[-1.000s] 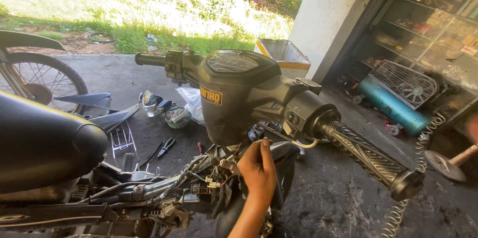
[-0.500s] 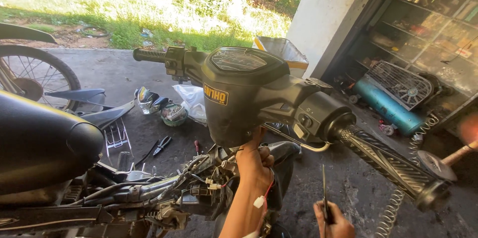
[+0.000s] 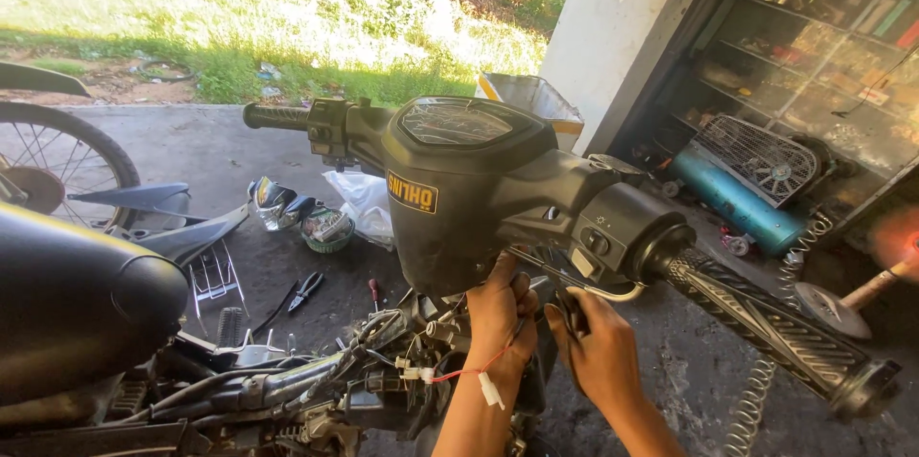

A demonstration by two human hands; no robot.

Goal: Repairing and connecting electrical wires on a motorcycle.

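A stripped motorcycle stands in front of me, its black handlebar cover (image 3: 469, 179) with the speedometer on top. My left hand (image 3: 500, 313) reaches up under that cover, fingers curled around something there; a red wire with a white connector (image 3: 490, 388) hangs across its wrist. My right hand (image 3: 595, 347) sits just beside it, closed on a dark tool handle (image 3: 572, 312) that points up beneath the right switch housing (image 3: 613, 237). The tool's tip is hidden. Exposed wiring and connectors (image 3: 383, 361) lie below the hands.
The black seat (image 3: 77, 294) fills the lower left. Pliers (image 3: 304, 289), a screwdriver (image 3: 374, 292), body panels (image 3: 182, 227) and a plastic bag (image 3: 364, 208) lie on the concrete floor. A blue cylinder (image 3: 737, 203), a fan grille and shelves stand at right. A wheel (image 3: 57, 170) is at left.
My right hand has come up from the bottom edge with the tool and now sits beside my left hand under the handlebar cover. The view has shifted slightly downward.
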